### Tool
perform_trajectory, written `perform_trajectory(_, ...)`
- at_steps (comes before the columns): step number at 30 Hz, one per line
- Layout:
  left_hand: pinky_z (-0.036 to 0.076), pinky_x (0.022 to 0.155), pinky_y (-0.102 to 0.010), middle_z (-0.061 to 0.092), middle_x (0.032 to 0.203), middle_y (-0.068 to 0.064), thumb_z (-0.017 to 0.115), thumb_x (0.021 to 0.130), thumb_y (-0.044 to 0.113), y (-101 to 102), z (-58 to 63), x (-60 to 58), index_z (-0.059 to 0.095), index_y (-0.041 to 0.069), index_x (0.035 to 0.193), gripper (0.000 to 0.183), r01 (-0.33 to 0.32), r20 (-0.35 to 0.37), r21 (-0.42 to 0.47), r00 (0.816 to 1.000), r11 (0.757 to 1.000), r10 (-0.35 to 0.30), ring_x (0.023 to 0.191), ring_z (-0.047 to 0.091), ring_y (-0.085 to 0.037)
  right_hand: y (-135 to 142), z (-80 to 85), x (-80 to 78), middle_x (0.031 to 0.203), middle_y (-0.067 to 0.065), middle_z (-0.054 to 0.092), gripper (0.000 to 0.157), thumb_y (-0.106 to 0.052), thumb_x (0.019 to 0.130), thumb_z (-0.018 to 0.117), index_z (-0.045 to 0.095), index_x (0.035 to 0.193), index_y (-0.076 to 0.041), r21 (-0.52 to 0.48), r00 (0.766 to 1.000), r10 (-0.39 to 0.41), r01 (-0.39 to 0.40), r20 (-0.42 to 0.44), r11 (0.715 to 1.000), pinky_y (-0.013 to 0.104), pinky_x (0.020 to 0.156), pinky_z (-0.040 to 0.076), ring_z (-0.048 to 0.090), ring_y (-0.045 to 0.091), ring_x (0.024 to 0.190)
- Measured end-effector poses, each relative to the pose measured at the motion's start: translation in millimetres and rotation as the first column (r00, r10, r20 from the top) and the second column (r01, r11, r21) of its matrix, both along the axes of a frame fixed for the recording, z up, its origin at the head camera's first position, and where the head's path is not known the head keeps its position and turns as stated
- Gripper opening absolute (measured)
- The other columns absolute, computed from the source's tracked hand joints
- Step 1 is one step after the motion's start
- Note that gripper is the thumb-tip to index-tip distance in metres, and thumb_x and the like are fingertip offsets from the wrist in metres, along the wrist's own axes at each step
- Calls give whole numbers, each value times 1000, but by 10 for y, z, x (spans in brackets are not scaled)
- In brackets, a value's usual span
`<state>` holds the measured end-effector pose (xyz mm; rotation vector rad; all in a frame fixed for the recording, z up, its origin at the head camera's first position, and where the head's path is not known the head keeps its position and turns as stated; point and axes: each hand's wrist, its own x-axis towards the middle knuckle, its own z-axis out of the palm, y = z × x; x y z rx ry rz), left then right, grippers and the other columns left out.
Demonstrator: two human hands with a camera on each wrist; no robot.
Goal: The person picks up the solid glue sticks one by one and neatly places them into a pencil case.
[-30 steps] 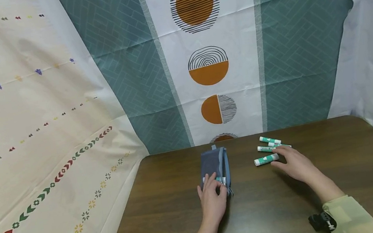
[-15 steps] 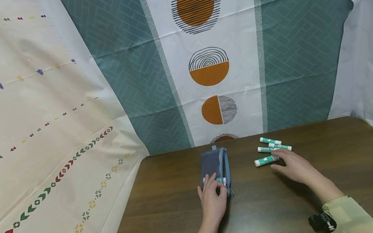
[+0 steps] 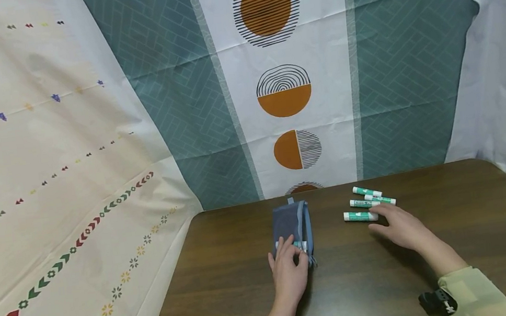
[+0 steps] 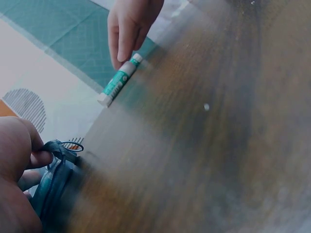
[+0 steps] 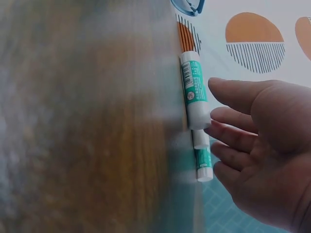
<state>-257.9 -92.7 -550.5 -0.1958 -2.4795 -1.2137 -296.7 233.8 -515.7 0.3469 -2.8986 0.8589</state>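
Observation:
A dark blue zippered pouch [image 3: 284, 220] lies on the table, its long zip side gaping. My left hand [image 3: 289, 269] is over its near end, thumb and fingers pinching the edge by the zip end, as the left wrist view [image 4: 14, 165] also shows. Under those fingers a green-and-white stick [image 3: 300, 245] lies crosswise at the pouch. To the right, my right hand [image 3: 400, 224] hovers with loosely bent fingers beside a green-and-white glue stick [image 3: 358, 216]. In the right wrist view, the fingertips are right at that glue stick's [image 5: 195, 87] white end, thumb apart from it.
Several more glue sticks [image 3: 366, 191] lie in a loose group just behind the right hand. The brown wooden table [image 3: 232, 297] ends at a patterned cloth [image 3: 319, 160] hanging at the back. A cream cloth [image 3: 76, 227] hangs along the left side.
The nearest glue stick has turned slightly and now lies more level across the view. My right hand has shifted very little; my left hand stays at the pouch.

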Motion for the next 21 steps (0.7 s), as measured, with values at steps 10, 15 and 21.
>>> perform_trajectory(10,15,122,-83,70,148,-11,69,95,9,0,-3,-17,64,19,78,21,-3,4,-6,1000,1000,3,153,50,-41,74,9,-4,148,41,56,51,-27,104,76,67,139,8,18,998,-37,36,49,999,78,108,43,48,64,141)
perform_trajectory(15,14,123,-82,69,149,-11,68,96,9,-5,-6,-25,64,19,78,21,-1,24,-7,1000,1000,1,154,49,-39,91,15,-14,141,37,62,43,-25,102,78,72,130,6,19,997,-43,42,59,999,76,105,46,54,61,136)
perform_trajectory(21,13,123,-83,69,149,-12,68,96,8,-3,3,-10,64,19,78,21,5,24,2,1000,1000,-5,155,48,-40,84,3,-24,133,32,68,35,-26,101,79,76,121,1,21,997,-55,53,62,998,73,101,50,60,57,129)
